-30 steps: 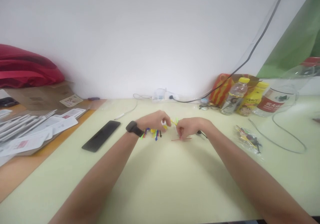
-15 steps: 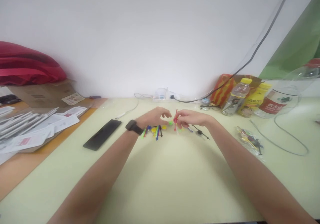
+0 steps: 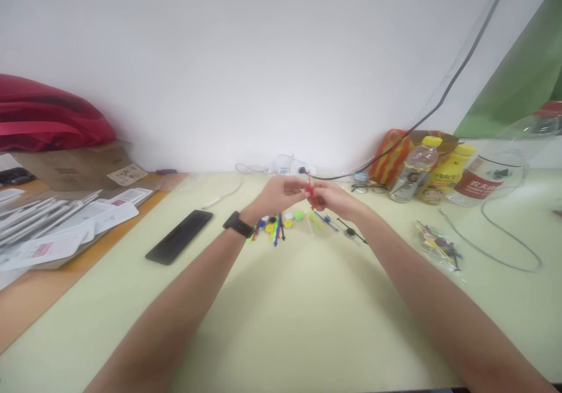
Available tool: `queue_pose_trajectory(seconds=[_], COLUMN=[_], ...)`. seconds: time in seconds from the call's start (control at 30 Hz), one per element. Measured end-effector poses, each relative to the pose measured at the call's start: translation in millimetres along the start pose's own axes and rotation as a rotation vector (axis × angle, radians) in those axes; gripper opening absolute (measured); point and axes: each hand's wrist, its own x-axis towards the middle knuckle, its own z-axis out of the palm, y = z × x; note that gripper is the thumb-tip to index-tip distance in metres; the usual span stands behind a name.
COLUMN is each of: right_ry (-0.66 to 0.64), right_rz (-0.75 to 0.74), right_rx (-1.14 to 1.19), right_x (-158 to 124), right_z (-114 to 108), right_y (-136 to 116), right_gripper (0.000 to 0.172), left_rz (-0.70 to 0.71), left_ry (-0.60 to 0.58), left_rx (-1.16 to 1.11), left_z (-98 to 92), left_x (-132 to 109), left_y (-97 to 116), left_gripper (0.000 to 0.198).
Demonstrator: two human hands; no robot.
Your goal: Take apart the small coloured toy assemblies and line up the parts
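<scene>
Between my two hands a red plastic arrow spinner (image 3: 309, 192) stands upright above the table, its thin shaft poking out over the fingers. My right hand (image 3: 334, 200) pinches it from the right. The fingers of my left hand (image 3: 281, 196), closed in a pinch, grip its middle from the left. Below the hands lie loose arrows in several colours, among them a blue arrow (image 3: 276, 232), a blue spinner (image 3: 326, 220) and a black arrow spinner (image 3: 350, 232). Small yellow disc (image 3: 288, 224) and green pieces (image 3: 299, 215) lie near them.
A black phone (image 3: 180, 236) lies left of my left forearm. On the right are a clear bag of spinner parts (image 3: 439, 245), a grey cable (image 3: 500, 246), glasses (image 3: 369, 188) and bottles (image 3: 415, 170). Papers (image 3: 88, 223) and a cardboard box (image 3: 74, 167) occupy the left.
Both hands have risen slightly and come together at the red arrow spinner. My left fingers, apart before, have closed on it. More of the pieces below now show.
</scene>
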Motion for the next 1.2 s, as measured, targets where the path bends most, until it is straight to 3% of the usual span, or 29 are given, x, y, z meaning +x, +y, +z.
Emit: queue_pose_trajectory(seconds=[0.17,0.47,0.63,0.9,1.03,1.2], right_ry=[0.259,0.061,-0.023,-0.009,0.120,0.163], right_rz=[-0.046,-0.118,-0.082,-0.036,0.058,0.071], right_rx=[-0.034,0.050,0.055,-0.068,-0.330,-0.674], right_x=[2.7,-3.8,-5.3,-4.7,-2.3,1.4], right_z=[3.9,1.4,-1.4,2.2,0.7,-1.4], right_y=[-3.7,-8.2,-6.0,-2.4,2.8,10.8], right_gripper=[0.014,0.011,0.010,0.007,0.021,0.030], left_rz=[0.006,0.032,0.010,0.016,-0.043,-0.018], left_ry=[0.107,0.111,0.015,-0.024,-0.099,-0.337], left_rx=[0.071,0.202,0.175,0.211,0.221,0.302], left_z=[0.3,-1.4,0.2,3.6,3.5,9.8], left_x=[1.8,1.0,-0.2,-4.0,-6.4,-7.7], left_y=[2.8,9.1,7.9,0.5,-4.6,-11.8], left_gripper=[0.026,0.025,0.023,0.013,0.016,0.016])
